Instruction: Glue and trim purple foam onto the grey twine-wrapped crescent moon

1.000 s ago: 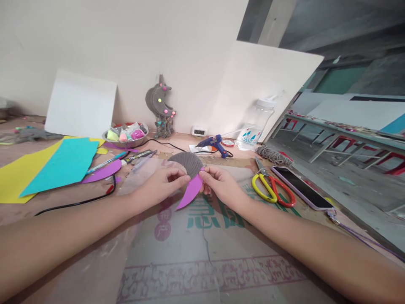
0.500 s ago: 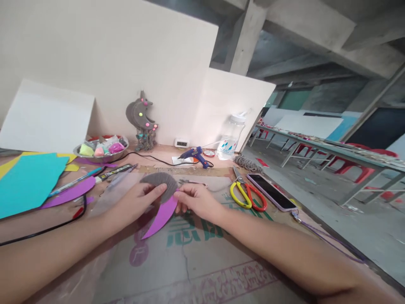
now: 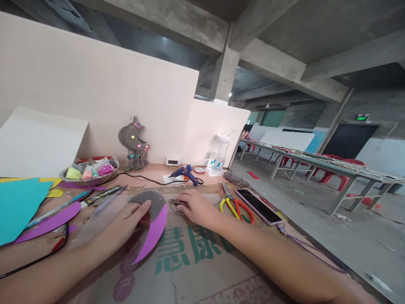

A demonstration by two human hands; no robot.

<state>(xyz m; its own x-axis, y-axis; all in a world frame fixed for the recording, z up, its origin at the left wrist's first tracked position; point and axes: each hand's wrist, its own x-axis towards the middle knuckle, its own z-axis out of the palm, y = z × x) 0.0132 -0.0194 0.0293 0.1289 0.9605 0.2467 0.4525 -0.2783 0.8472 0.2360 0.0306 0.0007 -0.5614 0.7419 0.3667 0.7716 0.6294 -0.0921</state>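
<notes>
My left hand [image 3: 134, 217] grips a crescent between thumb and fingers. Its upper part is covered in grey yarn [image 3: 153, 202]; the lower, pointed part is bare purple card [image 3: 154, 234]. Just to the right of the crescent, apart from it, my right hand [image 3: 196, 207] is low over the tabletop. Its fingers are bent together at a small thin metal tool [image 3: 173, 202], mostly hidden under them; its kind is unclear.
Scissors [image 3: 236, 207] with yellow and red handles lie beside a phone [image 3: 259, 207]. Behind are a glue gun [image 3: 186, 173], a grey yarn bundle [image 3: 236, 179], a bottle [image 3: 218, 156] and a bowl of clay [image 3: 90, 179]. Turquoise sheets [image 3: 22, 207] lie left. A decorated moon [image 3: 133, 137] stands against the board.
My right hand has let go of the crescent and moved right and away to the small metal tool. The left hand keeps the crescent. The camera view has tilted up and turned right.
</notes>
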